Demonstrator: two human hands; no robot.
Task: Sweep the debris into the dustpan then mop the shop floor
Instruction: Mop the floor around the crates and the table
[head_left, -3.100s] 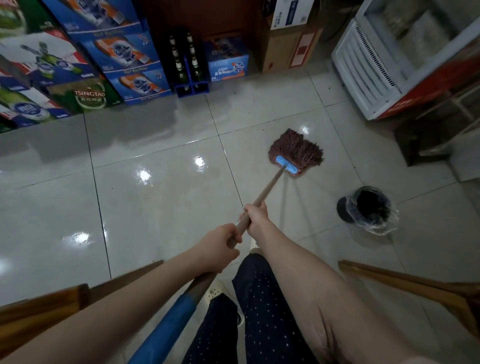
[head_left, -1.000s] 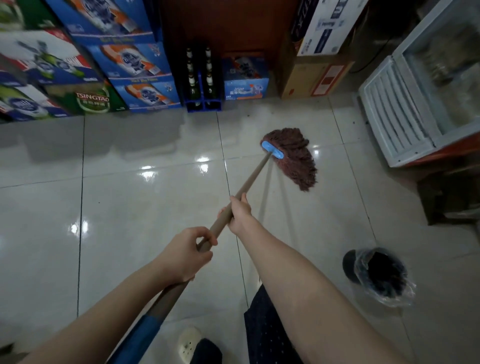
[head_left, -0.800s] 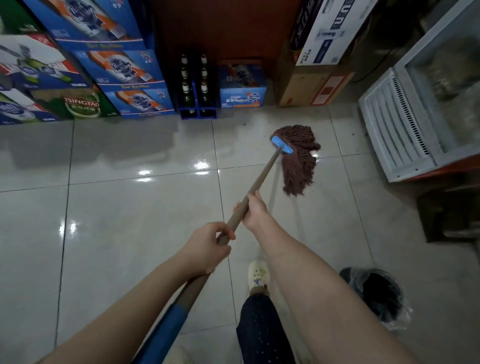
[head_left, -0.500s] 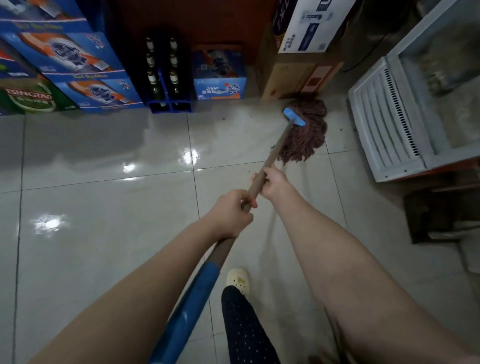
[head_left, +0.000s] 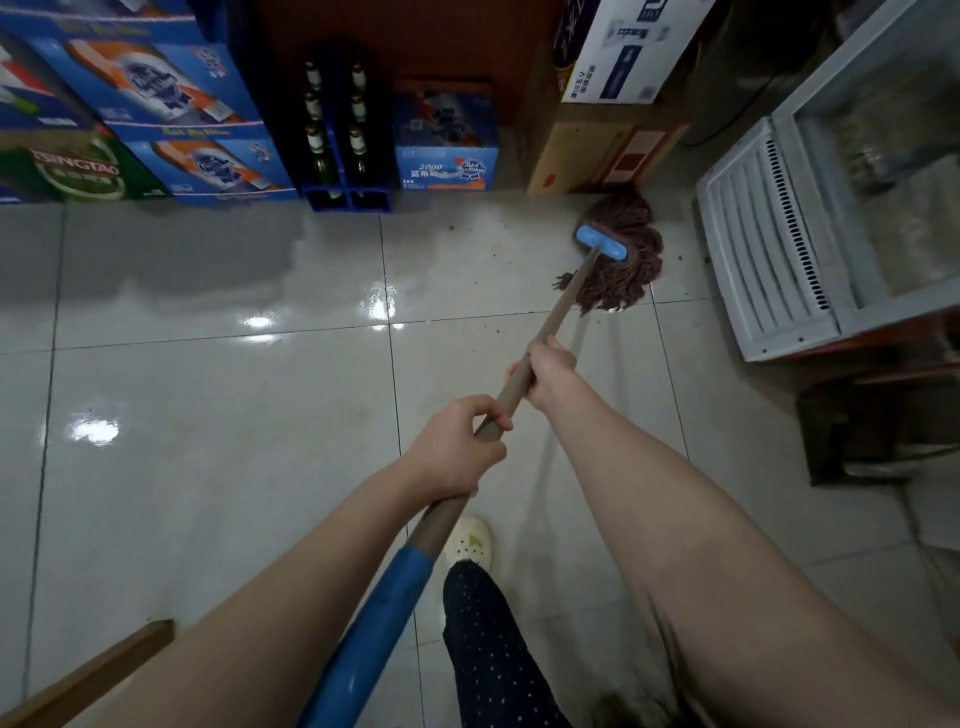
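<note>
**Glossy tiled floor**

A mop (head_left: 626, 262) was set on the floor (head_left: 208, 415) near a cooler (head_left: 753, 249). Cartons (head_left: 208, 171), a crate (head_left: 348, 200) and a box (head_left: 587, 150) were ranged along its far edge. Dark specks (head_left: 679, 257) were scattered by the mop.

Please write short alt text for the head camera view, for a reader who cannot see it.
Seen from above, a person's left hand and right hand grip a mop handle; the brown mop head lies on the glossy tiled floor in the corner between a cardboard box and a white vented cabinet. Beer cases stand along the wall.
</note>
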